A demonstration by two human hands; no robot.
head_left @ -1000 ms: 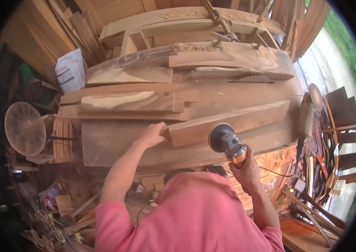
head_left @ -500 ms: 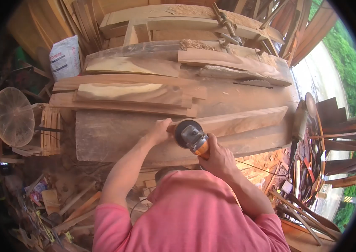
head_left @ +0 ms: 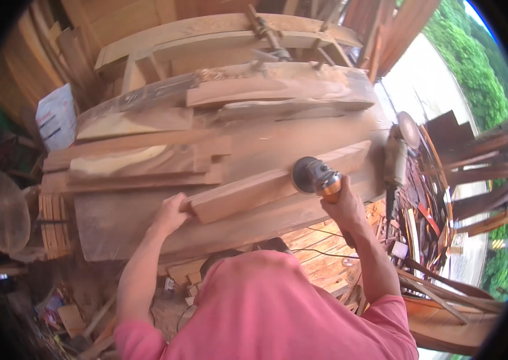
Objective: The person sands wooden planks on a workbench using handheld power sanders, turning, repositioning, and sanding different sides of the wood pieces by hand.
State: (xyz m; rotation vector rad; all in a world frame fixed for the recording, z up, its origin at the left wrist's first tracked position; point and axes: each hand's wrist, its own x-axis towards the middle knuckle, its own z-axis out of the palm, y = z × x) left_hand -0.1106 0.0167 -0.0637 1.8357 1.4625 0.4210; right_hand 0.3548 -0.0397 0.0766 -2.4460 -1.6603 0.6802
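My right hand (head_left: 345, 204) is wrapped around the orange body of an angle grinder (head_left: 324, 179). The grinder's round dark disc (head_left: 305, 174) lies against the upper face or edge of a long wooden board (head_left: 242, 201), right of the board's middle. At the board's left end, my left hand (head_left: 174, 211) grips the wood with closed fingers. The board rests on a dusty workbench (head_left: 122, 231), slanting up to the right. The disc's exact contact line is hidden under the grinder.
Several planks (head_left: 134, 161) lie stacked at the bench's left, with more boards behind. A second power tool (head_left: 395, 156) with a round disc sits at the right edge. A fan (head_left: 3, 211) stands at left, a white sack (head_left: 57, 117) behind it. Wood scraps cover the floor.
My right hand has carried the grinder from the board's left end toward its right part. My left hand still holds the left end. The whole view has shifted and tilted.
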